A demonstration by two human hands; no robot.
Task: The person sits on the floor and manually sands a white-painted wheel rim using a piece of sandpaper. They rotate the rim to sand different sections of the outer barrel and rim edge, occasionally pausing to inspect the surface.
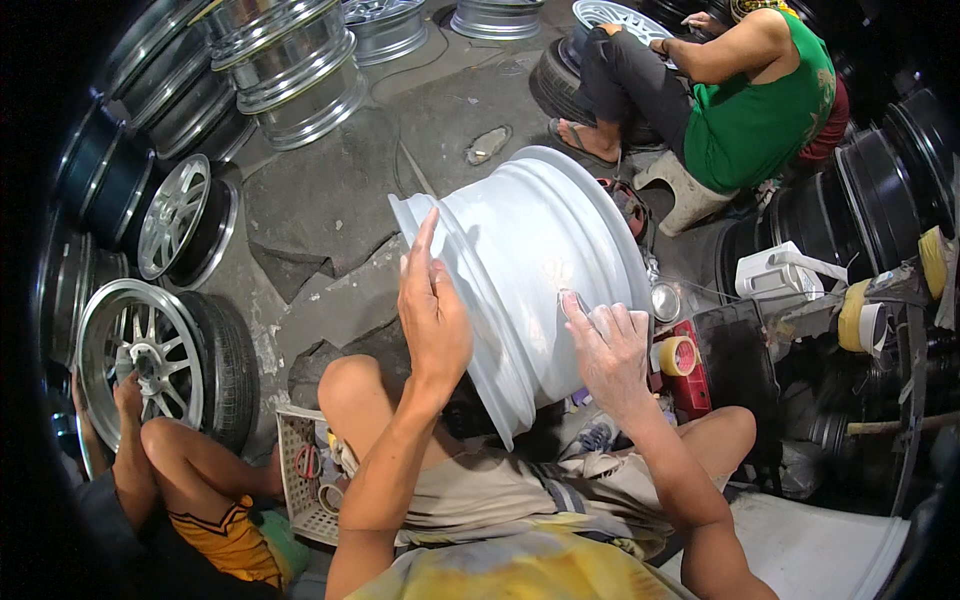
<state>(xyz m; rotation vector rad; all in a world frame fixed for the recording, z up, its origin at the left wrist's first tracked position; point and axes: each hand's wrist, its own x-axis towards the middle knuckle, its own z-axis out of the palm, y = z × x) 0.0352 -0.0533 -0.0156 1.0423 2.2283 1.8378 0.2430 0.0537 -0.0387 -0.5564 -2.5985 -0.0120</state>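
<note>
Between the unclenched left hand (436, 322) and pressing right hand (611, 350), its grip unclear, a white wheel rim (525, 260) is sitting. Uneven pressure is possibly risking a roll.

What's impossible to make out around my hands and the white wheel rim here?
Head view throughout:
White wheel rim: far side, hidden by its barrel.
Left hand: palm contact, blocked by the hand itself.
Right hand: whether it pinches anything, too small.
Basket: some contents, behind the left forearm.
Person in orange shorts: head, cut off by fisheye edge.
</note>
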